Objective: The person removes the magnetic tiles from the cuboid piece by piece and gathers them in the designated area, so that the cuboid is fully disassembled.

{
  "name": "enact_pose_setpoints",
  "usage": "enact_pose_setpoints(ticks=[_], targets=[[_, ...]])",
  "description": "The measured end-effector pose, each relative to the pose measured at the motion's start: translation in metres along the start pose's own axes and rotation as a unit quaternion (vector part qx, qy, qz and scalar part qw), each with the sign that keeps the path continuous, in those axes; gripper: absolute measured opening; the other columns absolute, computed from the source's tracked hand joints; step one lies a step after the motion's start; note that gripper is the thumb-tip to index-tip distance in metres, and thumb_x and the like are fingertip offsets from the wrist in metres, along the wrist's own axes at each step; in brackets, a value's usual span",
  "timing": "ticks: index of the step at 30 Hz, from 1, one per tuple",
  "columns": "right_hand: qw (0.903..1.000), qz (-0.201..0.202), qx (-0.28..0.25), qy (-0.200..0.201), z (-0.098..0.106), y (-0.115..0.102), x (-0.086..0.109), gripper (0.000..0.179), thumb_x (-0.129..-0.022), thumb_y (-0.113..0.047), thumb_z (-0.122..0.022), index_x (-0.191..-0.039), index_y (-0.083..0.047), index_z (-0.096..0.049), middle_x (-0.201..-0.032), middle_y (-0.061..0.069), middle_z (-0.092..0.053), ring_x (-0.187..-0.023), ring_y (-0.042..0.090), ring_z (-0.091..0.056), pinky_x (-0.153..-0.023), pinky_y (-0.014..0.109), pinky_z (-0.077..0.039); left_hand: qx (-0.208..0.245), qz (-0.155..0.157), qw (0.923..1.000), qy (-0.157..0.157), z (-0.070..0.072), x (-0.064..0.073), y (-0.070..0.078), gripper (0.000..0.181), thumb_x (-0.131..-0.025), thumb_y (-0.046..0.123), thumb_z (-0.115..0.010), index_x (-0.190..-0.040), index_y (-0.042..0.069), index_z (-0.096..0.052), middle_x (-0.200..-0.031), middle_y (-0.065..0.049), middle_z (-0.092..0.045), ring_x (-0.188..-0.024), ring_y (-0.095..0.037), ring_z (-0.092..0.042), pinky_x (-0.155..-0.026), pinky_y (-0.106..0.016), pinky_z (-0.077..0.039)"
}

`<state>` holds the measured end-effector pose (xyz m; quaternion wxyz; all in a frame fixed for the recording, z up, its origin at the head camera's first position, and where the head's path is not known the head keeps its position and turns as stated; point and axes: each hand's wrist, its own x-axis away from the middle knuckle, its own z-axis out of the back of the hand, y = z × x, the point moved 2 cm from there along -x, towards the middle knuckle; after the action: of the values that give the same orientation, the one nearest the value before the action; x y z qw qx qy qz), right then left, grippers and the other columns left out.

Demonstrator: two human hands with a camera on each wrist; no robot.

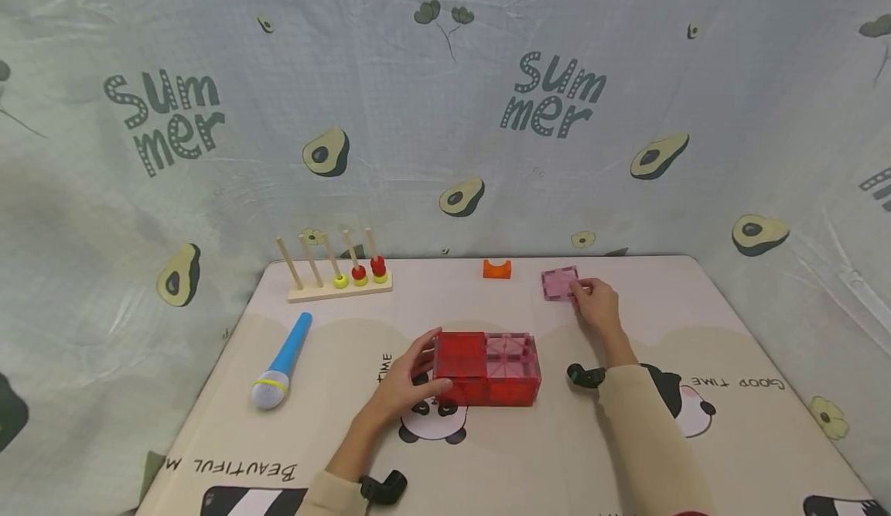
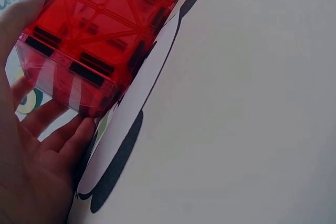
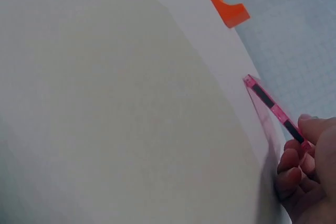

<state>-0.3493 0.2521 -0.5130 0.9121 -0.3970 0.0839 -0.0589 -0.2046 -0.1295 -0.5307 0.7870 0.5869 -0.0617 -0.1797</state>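
A box built of red and pink see-through magnetic tiles (image 1: pixel 485 391) sits on the table in front of me. My left hand (image 1: pixel 404 383) grips its left end, thumb along the near side and fingers round the far side. In the left wrist view the pink end wall of the box (image 2: pixel 58 80) faces the palm. Farther off to the right, my right hand (image 1: pixel 600 311) pinches a pink square magnetic tile (image 1: pixel 558 283) by one edge between thumb and fingers. The right wrist view shows this tile (image 3: pixel 275 109) edge-on, with dark magnet strips.
An orange arch block (image 1: pixel 497 270) stands near the table's far edge, left of the pink tile. At the far left is a wooden peg stand (image 1: pixel 316 294) with red and yellow beads. A blue toy microphone (image 1: pixel 290 350) lies nearer on the left. A printed cloth hangs behind.
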Motion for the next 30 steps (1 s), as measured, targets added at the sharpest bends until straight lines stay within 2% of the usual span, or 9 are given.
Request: enact_pose_setpoints(ticks=[3, 5, 7, 13, 21, 25, 30], targets=[[0.9998, -0.02, 0.006, -0.006, -0.001, -0.003, 0.003, 0.05, -0.103, -0.033, -0.052, -0.128, 0.01, -0.058, -0.108, 0.027, -0.066, -0.092, 0.032, -0.06, -0.083, 0.04, -0.053, -0.001, 0.005, 1.0, 0.0, 0.0, 0.0, 0.001, 0.082, -0.088, 0.033, -0.073, -0.158, 0.023, -0.031, -0.153, -0.003, -0.047, -0.137, -0.028, -0.053, -0.11, -0.04, -0.05], [0.9992, -0.038, 0.007, -0.013, -0.002, -0.005, 0.005, 0.053, -0.103, -0.035, -0.052, -0.129, 0.01, -0.056, -0.117, 0.029, -0.064, -0.103, 0.037, -0.059, -0.094, 0.048, -0.053, -0.001, 0.005, 1.0, 0.0, 0.0, 0.0, 0.001, 0.082, -0.087, 0.033, -0.073, -0.157, 0.024, -0.031, -0.153, -0.003, -0.047, -0.137, -0.028, -0.053, -0.11, -0.04, -0.05], [0.9987, -0.049, 0.01, -0.013, -0.004, -0.006, 0.006, 0.053, -0.101, -0.036, -0.053, -0.128, 0.011, -0.055, -0.12, 0.03, -0.063, -0.108, 0.039, -0.059, -0.1, 0.052, -0.051, -0.003, 0.002, 1.0, 0.0, 0.0, 0.0, 0.0, 0.082, -0.087, 0.033, -0.073, -0.157, 0.023, -0.031, -0.154, -0.004, -0.047, -0.137, -0.029, -0.053, -0.109, -0.041, -0.05], [0.998, -0.058, 0.021, 0.016, -0.009, -0.005, 0.006, 0.05, -0.099, -0.034, -0.056, -0.121, 0.011, -0.06, -0.113, 0.028, -0.064, -0.104, 0.039, -0.059, -0.095, 0.052, -0.052, -0.007, -0.011, 0.9999, -0.001, 0.0, -0.001, -0.002, 0.081, -0.088, 0.031, -0.072, -0.157, 0.02, -0.031, -0.153, -0.006, -0.048, -0.136, -0.03, -0.054, -0.108, -0.04, -0.051], [0.9971, -0.061, 0.035, 0.029, -0.012, -0.008, 0.005, 0.041, -0.099, -0.028, -0.059, -0.111, 0.011, -0.062, -0.106, 0.027, -0.061, -0.096, 0.036, -0.057, -0.085, 0.049, -0.052, -0.004, -0.003, 1.0, -0.001, 0.0, 0.0, -0.002, 0.081, -0.088, 0.031, -0.072, -0.157, 0.023, -0.031, -0.153, -0.003, -0.047, -0.137, -0.028, -0.053, -0.11, -0.04, -0.05], [0.9973, -0.06, 0.032, 0.029, -0.012, -0.009, 0.006, 0.04, -0.1, -0.027, -0.057, -0.112, 0.012, -0.061, -0.106, 0.026, -0.06, -0.095, 0.036, -0.056, -0.085, 0.049, -0.053, -0.003, -0.005, 1.0, 0.001, 0.0, -0.001, -0.002, 0.08, -0.088, 0.03, -0.072, -0.157, 0.022, -0.031, -0.153, -0.004, -0.048, -0.136, -0.029, -0.054, -0.11, -0.042, -0.05], [0.9977, -0.053, 0.026, 0.033, -0.011, -0.01, 0.009, 0.049, -0.1, -0.032, -0.055, -0.12, 0.013, -0.058, -0.112, 0.029, -0.057, -0.1, 0.038, -0.055, -0.092, 0.053, -0.051, -0.006, -0.003, 1.0, 0.001, 0.001, 0.0, -0.002, 0.081, -0.088, 0.031, -0.072, -0.157, 0.023, -0.031, -0.153, -0.004, -0.048, -0.136, -0.029, -0.054, -0.11, -0.042, -0.05]])
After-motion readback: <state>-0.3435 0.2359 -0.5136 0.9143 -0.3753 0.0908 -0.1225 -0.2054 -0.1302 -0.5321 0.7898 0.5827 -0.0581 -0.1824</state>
